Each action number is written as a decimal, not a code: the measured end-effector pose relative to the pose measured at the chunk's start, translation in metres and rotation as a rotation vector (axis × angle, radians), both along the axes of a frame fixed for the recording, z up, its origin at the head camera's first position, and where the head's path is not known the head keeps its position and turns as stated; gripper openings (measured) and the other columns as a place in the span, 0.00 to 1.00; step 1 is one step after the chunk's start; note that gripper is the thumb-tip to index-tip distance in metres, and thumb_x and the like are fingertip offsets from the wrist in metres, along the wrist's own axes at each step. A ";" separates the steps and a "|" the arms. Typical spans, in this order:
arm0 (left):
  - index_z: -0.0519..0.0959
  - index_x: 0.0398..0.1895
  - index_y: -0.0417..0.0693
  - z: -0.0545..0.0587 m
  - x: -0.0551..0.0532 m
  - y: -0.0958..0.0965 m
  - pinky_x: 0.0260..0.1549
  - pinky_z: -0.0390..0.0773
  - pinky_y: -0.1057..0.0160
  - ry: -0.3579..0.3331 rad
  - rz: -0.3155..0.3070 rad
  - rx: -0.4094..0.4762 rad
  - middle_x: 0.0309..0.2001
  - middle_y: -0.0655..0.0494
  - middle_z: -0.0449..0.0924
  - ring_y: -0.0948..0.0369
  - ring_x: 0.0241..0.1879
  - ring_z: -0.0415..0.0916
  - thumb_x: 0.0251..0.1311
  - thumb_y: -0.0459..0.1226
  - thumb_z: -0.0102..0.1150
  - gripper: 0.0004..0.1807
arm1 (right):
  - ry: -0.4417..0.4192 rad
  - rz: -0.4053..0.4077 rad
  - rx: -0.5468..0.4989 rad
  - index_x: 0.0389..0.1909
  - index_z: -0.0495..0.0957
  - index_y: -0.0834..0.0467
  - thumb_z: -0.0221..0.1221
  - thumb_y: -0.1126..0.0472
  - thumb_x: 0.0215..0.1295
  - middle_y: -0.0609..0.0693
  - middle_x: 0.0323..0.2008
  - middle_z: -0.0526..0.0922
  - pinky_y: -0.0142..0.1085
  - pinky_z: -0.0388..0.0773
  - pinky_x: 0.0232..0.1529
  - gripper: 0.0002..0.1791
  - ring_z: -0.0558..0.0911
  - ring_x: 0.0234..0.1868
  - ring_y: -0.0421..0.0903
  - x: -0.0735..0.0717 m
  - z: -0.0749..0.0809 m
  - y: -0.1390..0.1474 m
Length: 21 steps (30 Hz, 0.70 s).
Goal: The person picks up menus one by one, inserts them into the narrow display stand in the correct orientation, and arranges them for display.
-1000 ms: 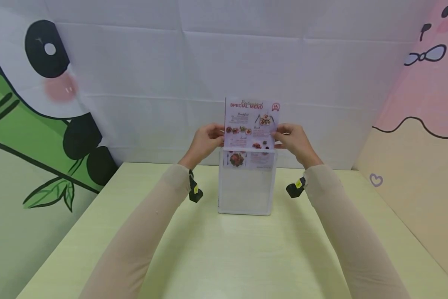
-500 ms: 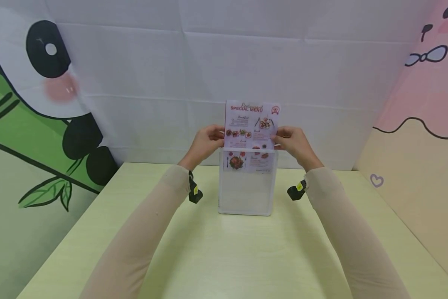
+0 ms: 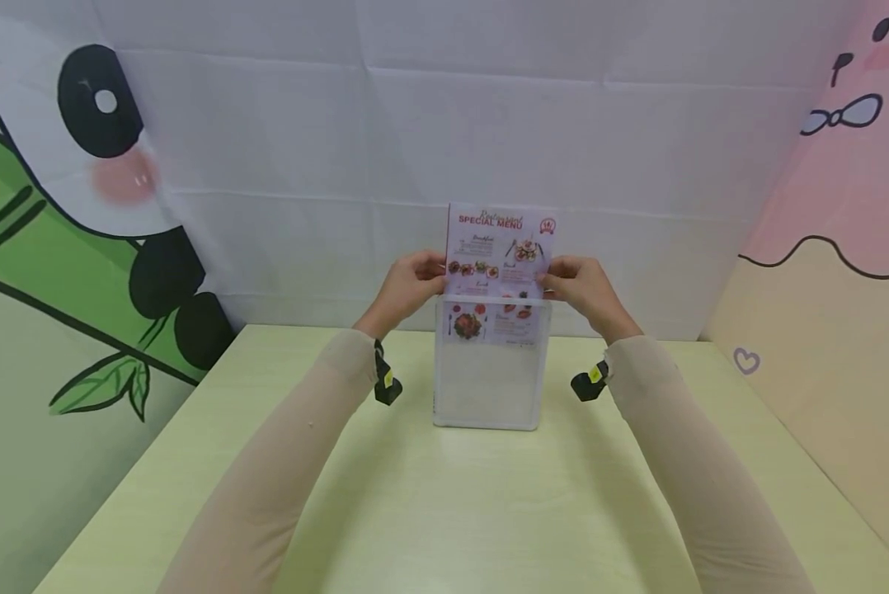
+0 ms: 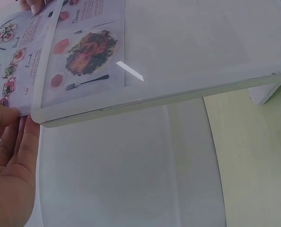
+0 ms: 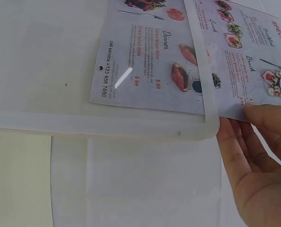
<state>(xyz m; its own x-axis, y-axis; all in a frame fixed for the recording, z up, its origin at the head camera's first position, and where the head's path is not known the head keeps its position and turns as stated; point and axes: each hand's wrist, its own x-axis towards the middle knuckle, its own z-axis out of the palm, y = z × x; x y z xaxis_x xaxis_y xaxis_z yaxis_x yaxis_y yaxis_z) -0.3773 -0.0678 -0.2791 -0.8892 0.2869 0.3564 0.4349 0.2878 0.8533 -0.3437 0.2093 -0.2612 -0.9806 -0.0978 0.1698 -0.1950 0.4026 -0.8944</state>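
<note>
From the head, the table (image 3: pixel 452 511) and the white wall (image 3: pixel 474 140) behind it are viewed forward and downward, from well back, with left hand (image 3: pixel 409 285) and right hand (image 3: pixel 584 289) both included. From each wrist, the menu (image 3: pixel 482 247) and clear holder (image 3: pixel 489 384) are seen close up, turned sideways, from opposite edges. The menu's lower part is shared by all three views.

This is looking like a decorated booth or play corner, though which is unclear: a cartoon panda (image 3: pixel 81 165) is filling the upper left, a pink cartoon animal (image 3: pixel 845 190) is covering the upper right, and creased white sheeting (image 3: pixel 482 140) is hanging behind a pale tabletop (image 3: pixel 482 511).
</note>
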 end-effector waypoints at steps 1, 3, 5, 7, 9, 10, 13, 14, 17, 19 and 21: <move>0.76 0.53 0.38 0.000 0.000 0.000 0.46 0.80 0.58 -0.002 0.001 0.000 0.46 0.42 0.80 0.52 0.45 0.79 0.63 0.30 0.56 0.15 | -0.001 0.004 0.007 0.54 0.75 0.67 0.56 0.62 0.68 0.62 0.53 0.79 0.44 0.76 0.58 0.17 0.82 0.49 0.51 0.000 0.000 0.000; 0.77 0.52 0.38 0.000 0.001 -0.001 0.46 0.80 0.58 -0.006 0.003 0.001 0.46 0.42 0.80 0.52 0.45 0.79 0.63 0.30 0.56 0.14 | 0.000 0.006 0.012 0.53 0.75 0.68 0.56 0.63 0.68 0.62 0.53 0.79 0.44 0.76 0.58 0.17 0.82 0.49 0.51 0.000 -0.001 0.000; 0.77 0.51 0.38 0.000 0.001 -0.001 0.46 0.80 0.58 -0.008 0.003 0.001 0.46 0.42 0.81 0.52 0.45 0.79 0.63 0.30 0.56 0.13 | 0.003 0.008 0.013 0.53 0.75 0.68 0.56 0.63 0.68 0.62 0.53 0.79 0.44 0.76 0.58 0.16 0.82 0.49 0.51 0.000 -0.001 0.000; 0.78 0.50 0.38 -0.001 0.000 -0.001 0.47 0.80 0.58 -0.007 0.006 -0.001 0.46 0.42 0.81 0.52 0.45 0.80 0.63 0.30 0.56 0.13 | 0.011 0.012 0.013 0.54 0.75 0.67 0.56 0.63 0.68 0.62 0.52 0.79 0.44 0.77 0.56 0.17 0.82 0.49 0.51 0.000 -0.002 0.000; 0.78 0.49 0.37 -0.002 0.000 0.000 0.47 0.80 0.59 -0.006 0.008 -0.009 0.46 0.42 0.81 0.52 0.45 0.80 0.63 0.29 0.56 0.12 | 0.019 0.009 0.007 0.56 0.73 0.65 0.55 0.64 0.69 0.61 0.50 0.79 0.43 0.79 0.54 0.17 0.82 0.47 0.51 -0.001 -0.002 -0.001; 0.78 0.48 0.37 -0.003 0.000 0.000 0.47 0.80 0.58 -0.006 0.008 -0.011 0.46 0.42 0.81 0.52 0.45 0.80 0.63 0.29 0.56 0.11 | 0.024 0.008 0.006 0.57 0.73 0.64 0.54 0.64 0.70 0.60 0.50 0.78 0.43 0.79 0.54 0.17 0.82 0.47 0.51 -0.001 -0.003 -0.001; 0.78 0.48 0.37 -0.004 -0.001 0.001 0.47 0.80 0.59 -0.004 0.009 -0.018 0.46 0.42 0.81 0.52 0.45 0.80 0.63 0.29 0.56 0.11 | 0.030 0.002 -0.002 0.60 0.70 0.60 0.51 0.62 0.72 0.60 0.49 0.77 0.45 0.80 0.52 0.18 0.81 0.47 0.54 -0.002 -0.002 -0.002; 0.78 0.47 0.37 -0.004 -0.001 0.001 0.47 0.80 0.58 -0.006 0.008 -0.019 0.46 0.42 0.81 0.52 0.45 0.80 0.63 0.29 0.56 0.11 | 0.029 -0.004 -0.003 0.60 0.69 0.60 0.50 0.61 0.73 0.60 0.50 0.77 0.45 0.80 0.52 0.18 0.81 0.48 0.55 -0.003 -0.002 -0.003; 0.78 0.48 0.37 -0.003 -0.001 0.001 0.48 0.80 0.58 -0.011 0.006 -0.018 0.46 0.42 0.81 0.52 0.46 0.80 0.63 0.29 0.57 0.11 | 0.029 -0.013 -0.006 0.59 0.69 0.60 0.49 0.59 0.74 0.61 0.51 0.77 0.46 0.79 0.53 0.17 0.80 0.49 0.55 -0.003 0.000 -0.004; 0.78 0.48 0.38 -0.003 -0.001 0.001 0.48 0.80 0.57 -0.015 0.009 -0.022 0.46 0.43 0.81 0.52 0.46 0.79 0.63 0.30 0.57 0.11 | 0.032 -0.020 -0.003 0.58 0.70 0.62 0.49 0.59 0.74 0.61 0.52 0.77 0.46 0.79 0.53 0.17 0.80 0.49 0.55 -0.003 0.001 -0.004; 0.78 0.48 0.38 -0.001 -0.001 0.000 0.48 0.80 0.57 -0.018 0.013 -0.028 0.47 0.43 0.81 0.52 0.46 0.79 0.63 0.30 0.57 0.11 | 0.032 -0.025 -0.004 0.57 0.70 0.63 0.49 0.59 0.74 0.61 0.52 0.77 0.45 0.79 0.53 0.16 0.80 0.49 0.54 -0.003 0.001 -0.004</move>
